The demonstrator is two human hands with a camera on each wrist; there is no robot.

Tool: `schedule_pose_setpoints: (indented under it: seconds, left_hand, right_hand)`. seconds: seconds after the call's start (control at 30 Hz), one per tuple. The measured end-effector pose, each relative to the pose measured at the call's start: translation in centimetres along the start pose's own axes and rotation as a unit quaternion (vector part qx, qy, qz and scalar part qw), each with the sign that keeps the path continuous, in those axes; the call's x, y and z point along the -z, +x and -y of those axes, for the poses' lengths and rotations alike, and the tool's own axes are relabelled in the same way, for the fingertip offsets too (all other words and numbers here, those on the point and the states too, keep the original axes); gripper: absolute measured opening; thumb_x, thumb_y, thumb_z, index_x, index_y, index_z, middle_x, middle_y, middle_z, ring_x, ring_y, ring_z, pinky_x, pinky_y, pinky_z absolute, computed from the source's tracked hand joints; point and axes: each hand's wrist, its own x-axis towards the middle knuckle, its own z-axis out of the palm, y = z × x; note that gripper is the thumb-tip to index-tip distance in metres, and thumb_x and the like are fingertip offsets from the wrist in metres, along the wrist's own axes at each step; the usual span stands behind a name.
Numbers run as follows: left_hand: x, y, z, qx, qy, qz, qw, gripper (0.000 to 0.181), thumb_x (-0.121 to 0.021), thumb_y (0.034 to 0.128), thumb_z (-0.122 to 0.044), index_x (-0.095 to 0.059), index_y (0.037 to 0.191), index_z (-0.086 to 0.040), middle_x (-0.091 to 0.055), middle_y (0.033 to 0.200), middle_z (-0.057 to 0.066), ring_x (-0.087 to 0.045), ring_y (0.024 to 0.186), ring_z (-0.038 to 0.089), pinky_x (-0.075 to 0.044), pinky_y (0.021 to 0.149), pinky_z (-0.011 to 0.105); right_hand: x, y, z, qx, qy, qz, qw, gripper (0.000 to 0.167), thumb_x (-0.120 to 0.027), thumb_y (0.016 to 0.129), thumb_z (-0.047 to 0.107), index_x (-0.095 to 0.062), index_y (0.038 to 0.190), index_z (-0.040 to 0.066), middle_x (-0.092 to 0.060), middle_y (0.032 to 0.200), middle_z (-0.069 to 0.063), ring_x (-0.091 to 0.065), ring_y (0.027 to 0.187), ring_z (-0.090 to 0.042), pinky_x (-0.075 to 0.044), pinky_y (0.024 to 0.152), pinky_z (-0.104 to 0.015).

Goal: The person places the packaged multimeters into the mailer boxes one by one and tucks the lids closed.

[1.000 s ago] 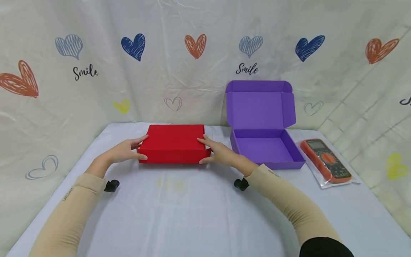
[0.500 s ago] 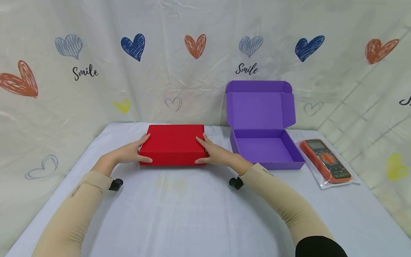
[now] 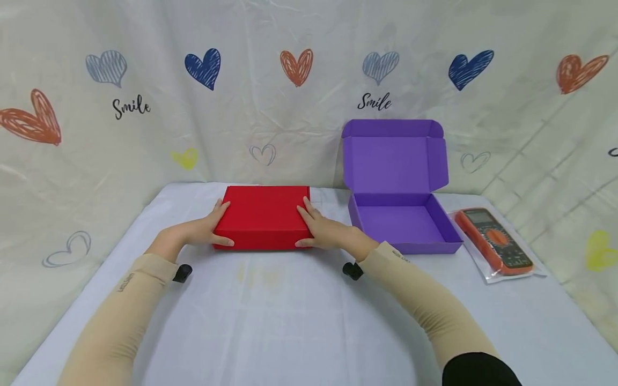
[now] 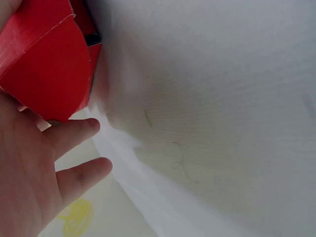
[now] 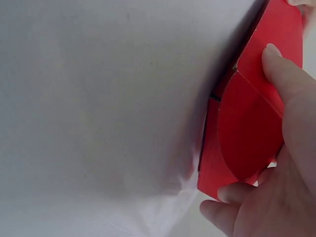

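A red cardboard box with its lid down lies on the white-clothed table. My left hand holds its left end, thumb on the front face and fingers spread along the side to the top edge. At the other end, my right hand grips the box with its thumb on the front and fingertips at the top edge. The left wrist view shows a rounded red side flap, with two extended fingers beside it. In the right wrist view a similar side flap sits inside the grasp of thumb and fingers.
A purple box stands to the right, its lid raised against the backdrop. Beside it lies an orange multimeter in a clear plastic bag. A curtain printed with hearts hangs behind the table.
The red box's lid front has come down and the flaps that stuck out at its front corners are tucked in. Both hands have closed in along the ends.
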Motion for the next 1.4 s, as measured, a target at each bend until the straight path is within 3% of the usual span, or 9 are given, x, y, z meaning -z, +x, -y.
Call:
schedule_pose_setpoints:
  seconds: [0.27,0.57,0.73,0.83,0.9,0.97,1.07,1.2,1.4]
  left_hand:
    - [-0.3,0.4,-0.6,0.021,0.014,0.015,0.9996,0.122,-0.076,0.0921,-0.038,0.020,0.159,-0.003,0.029,0.163,0.025,0.007,0.150,0.051,-0.022,0.115,0.069]
    - [-0.3,0.4,-1.1,0.024,0.027,0.016,0.9992,0.121,-0.075,0.0930,-0.038,0.020,0.159,-0.002,0.029,0.162,0.026,0.006,0.150,0.052,-0.020,0.116,0.069]
    - [-0.1,0.2,-0.9,0.023,0.012,0.014,0.9996,0.121,-0.076,0.0926,-0.040,0.018,0.161,-0.006,0.025,0.165,0.025,0.004,0.151,0.050,-0.020,0.116,0.068]
    - [0.1,-0.3,-0.5,0.026,0.003,0.010,0.9996,0.119,-0.076,0.0919,-0.041,0.013,0.163,-0.010,0.006,0.167,0.027,-0.012,0.149,0.049,-0.025,0.115,0.066]
    - [0.3,-0.7,-0.2,0.031,0.004,0.006,0.9995,0.116,-0.077,0.0910,-0.043,0.008,0.165,-0.013,-0.026,0.160,0.028,-0.033,0.141,0.044,-0.033,0.112,0.063]
    - [0.5,-1.2,0.0,0.031,0.016,-0.006,0.9994,0.113,-0.078,0.0896,-0.045,-0.001,0.166,-0.015,-0.051,0.141,0.025,-0.049,0.127,0.040,-0.041,0.106,0.059]
    - [0.9,-2.2,0.2,0.018,0.041,-0.031,0.9985,0.107,-0.079,0.0876,-0.048,-0.013,0.166,-0.015,-0.060,0.134,0.022,-0.054,0.124,0.039,-0.044,0.103,0.059]
    - [1.3,-3.6,0.5,0.008,0.086,-0.066,0.9940,0.100,-0.081,0.0849,-0.050,-0.030,0.162,-0.012,-0.049,0.151,0.023,-0.045,0.136,0.045,-0.042,0.102,0.065]
    - [0.8,-3.9,0.9,-0.013,0.117,-0.081,0.9897,0.073,-0.084,0.0844,-0.030,-0.052,0.144,-0.002,-0.066,0.130,0.019,-0.058,0.121,0.041,-0.048,0.097,0.059]
  right_hand:
    - [-0.2,0.2,0.2,-0.014,-0.061,0.003,0.9981,0.104,-0.063,0.097,0.055,0.000,0.165,0.007,0.017,0.170,-0.013,-0.010,0.155,-0.040,-0.026,0.120,-0.052]
    - [-0.3,-0.3,0.2,-0.019,-0.053,-0.006,0.9984,0.104,-0.064,0.097,0.054,-0.001,0.165,0.008,0.014,0.170,-0.013,-0.013,0.155,-0.039,-0.029,0.119,-0.052]
    - [-0.3,-0.2,0.1,-0.024,-0.037,-0.006,0.9990,0.105,-0.064,0.097,0.055,0.000,0.166,0.010,0.012,0.171,-0.011,-0.021,0.154,-0.036,-0.044,0.110,-0.047]
    - [-0.4,-0.2,0.1,-0.022,-0.028,-0.001,0.9994,0.104,-0.064,0.097,0.055,0.001,0.166,0.011,0.011,0.171,-0.011,-0.026,0.152,-0.034,-0.049,0.104,-0.043]
    - [-0.4,-0.3,0.3,-0.021,-0.021,0.001,0.9996,0.105,-0.065,0.097,0.055,0.000,0.165,0.010,0.010,0.171,-0.011,-0.028,0.152,-0.033,-0.051,0.102,-0.042]
    - [-0.4,-0.3,0.3,-0.021,-0.017,0.002,0.9996,0.105,-0.065,0.096,0.055,0.000,0.166,0.010,0.010,0.171,-0.010,-0.030,0.151,-0.032,-0.052,0.100,-0.040]
    - [-0.3,-0.4,0.4,-0.024,-0.016,0.003,0.9996,0.106,-0.065,0.096,0.056,0.001,0.166,0.011,0.011,0.171,-0.009,-0.033,0.149,-0.030,-0.053,0.094,-0.036]
    - [-0.3,-0.2,0.4,-0.020,-0.020,0.007,0.9996,0.106,-0.064,0.096,0.057,0.002,0.165,0.012,0.013,0.171,-0.008,-0.034,0.149,-0.030,-0.054,0.088,-0.032]
    - [0.1,-0.2,0.4,-0.019,-0.012,0.013,0.9997,0.106,-0.064,0.097,0.056,0.004,0.165,0.012,0.015,0.171,-0.008,-0.037,0.147,-0.030,-0.053,0.089,-0.033]
